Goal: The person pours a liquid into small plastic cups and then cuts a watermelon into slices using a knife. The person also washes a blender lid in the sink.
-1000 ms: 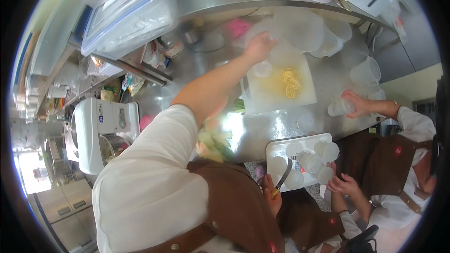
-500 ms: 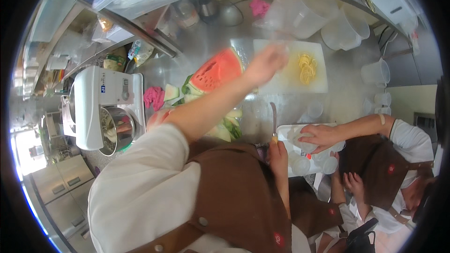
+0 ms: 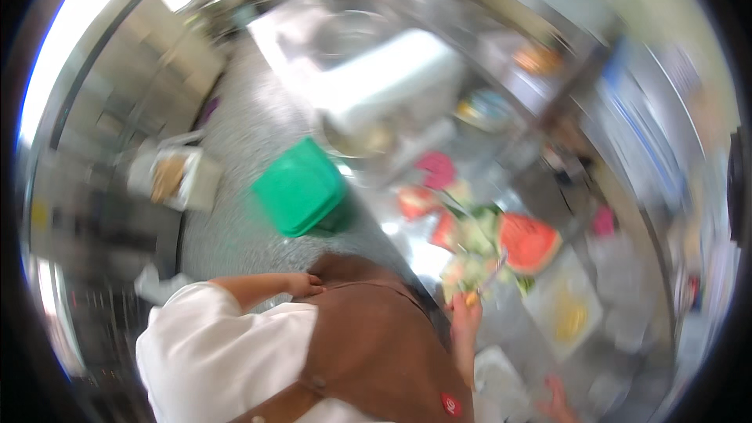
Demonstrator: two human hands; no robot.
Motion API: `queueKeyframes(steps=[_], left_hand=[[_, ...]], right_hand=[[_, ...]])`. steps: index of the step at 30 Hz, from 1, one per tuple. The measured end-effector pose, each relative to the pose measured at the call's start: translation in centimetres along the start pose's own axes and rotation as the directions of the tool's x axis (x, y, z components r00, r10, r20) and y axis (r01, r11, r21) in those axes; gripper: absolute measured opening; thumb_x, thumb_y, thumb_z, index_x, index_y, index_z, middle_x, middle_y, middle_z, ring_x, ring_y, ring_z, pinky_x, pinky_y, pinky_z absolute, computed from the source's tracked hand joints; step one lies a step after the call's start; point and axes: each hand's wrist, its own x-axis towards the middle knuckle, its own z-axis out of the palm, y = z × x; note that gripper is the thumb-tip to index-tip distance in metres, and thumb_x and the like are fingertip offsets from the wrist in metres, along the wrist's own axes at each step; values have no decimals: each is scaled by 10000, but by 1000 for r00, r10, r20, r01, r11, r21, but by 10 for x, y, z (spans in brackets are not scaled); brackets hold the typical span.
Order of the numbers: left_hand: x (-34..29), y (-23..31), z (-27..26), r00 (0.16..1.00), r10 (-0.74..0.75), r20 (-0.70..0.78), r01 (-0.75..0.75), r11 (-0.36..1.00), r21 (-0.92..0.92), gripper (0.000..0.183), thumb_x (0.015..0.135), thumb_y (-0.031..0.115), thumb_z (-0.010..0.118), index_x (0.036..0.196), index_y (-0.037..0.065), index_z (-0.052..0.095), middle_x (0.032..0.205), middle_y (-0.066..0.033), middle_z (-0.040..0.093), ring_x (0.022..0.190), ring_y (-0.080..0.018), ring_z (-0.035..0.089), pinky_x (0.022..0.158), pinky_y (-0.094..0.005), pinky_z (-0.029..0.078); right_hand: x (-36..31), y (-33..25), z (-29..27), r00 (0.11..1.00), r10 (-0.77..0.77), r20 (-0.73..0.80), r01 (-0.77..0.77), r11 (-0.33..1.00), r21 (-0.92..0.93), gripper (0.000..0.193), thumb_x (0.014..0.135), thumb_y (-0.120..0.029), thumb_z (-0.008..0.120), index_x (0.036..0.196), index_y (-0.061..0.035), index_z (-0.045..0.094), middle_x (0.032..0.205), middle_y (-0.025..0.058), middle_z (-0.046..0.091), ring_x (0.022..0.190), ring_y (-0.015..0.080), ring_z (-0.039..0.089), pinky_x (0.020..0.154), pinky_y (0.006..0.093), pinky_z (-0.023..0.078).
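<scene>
My left hand (image 3: pixel 305 284) rests against the front of my brown apron (image 3: pixel 368 337), its fingers lying on the cloth with nothing seen in them. My right hand (image 3: pixel 466 312) is closed round the light handle of a knife (image 3: pixel 493 272), whose blade points away over the worktop. Beyond it lie a large cut piece of watermelon (image 3: pixel 528 241) with red flesh and a heap of pale green rind pieces (image 3: pixel 474 236). Smaller red watermelon pieces (image 3: pixel 417 201) sit to the left of the heap. Motion blurs the picture.
A green bin (image 3: pixel 299 188) stands on the floor left of the counter. The white mixer (image 3: pixel 399 74) is at the back. Yellow slices (image 3: pixel 571 319) lie on a white cutting board (image 3: pixel 548 307). Another person's hand (image 3: pixel 557 401) reaches in at lower right, near a white tray (image 3: pixel 501 382).
The view has swung left, bringing the floor and green bin into sight. My left hand has come back from above the cutting board to my apron. The knife stays in my right hand.
</scene>
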Motion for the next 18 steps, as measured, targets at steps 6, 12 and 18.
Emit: queueKeyframes(steps=[6, 12, 18], left_hand=[[45, -218, 124, 995, 1, 104, 52, 865, -500, 814, 980, 748, 500, 1436, 88, 636, 1420, -185, 632, 1264, -304, 618, 1056, -413, 487], [-46, -306, 61, 993, -12, -119, -67, 766, -640, 521, 1007, 543, 656, 1259, 96, 745, 1121, -69, 738, 1016, -179, 656, 914, -356, 532], [-140, -413, 41, 980, -193, -53, 70, 578, -813, 507, 964, 457, 746, 1283, 63, 724, 1129, -88, 745, 1033, -169, 683, 929, -360, 553]], right_hand=[[-31, 27, 90, 913, 80, 399, 126, 878, -462, 209, 956, -200, 741, 1060, -19, 750, 859, 42, 730, 733, 121, 647, 687, 288, 512], [-44, 70, 231, 750, 471, 464, -74, 757, -649, 271, 983, -259, 730, 1152, -50, 762, 867, 10, 724, 769, 101, 641, 702, 280, 516], [-64, 91, 362, 636, 551, 541, -19, 712, -702, 254, 994, -285, 731, 1122, -70, 773, 829, -23, 691, 721, 84, 607, 660, 278, 502]])
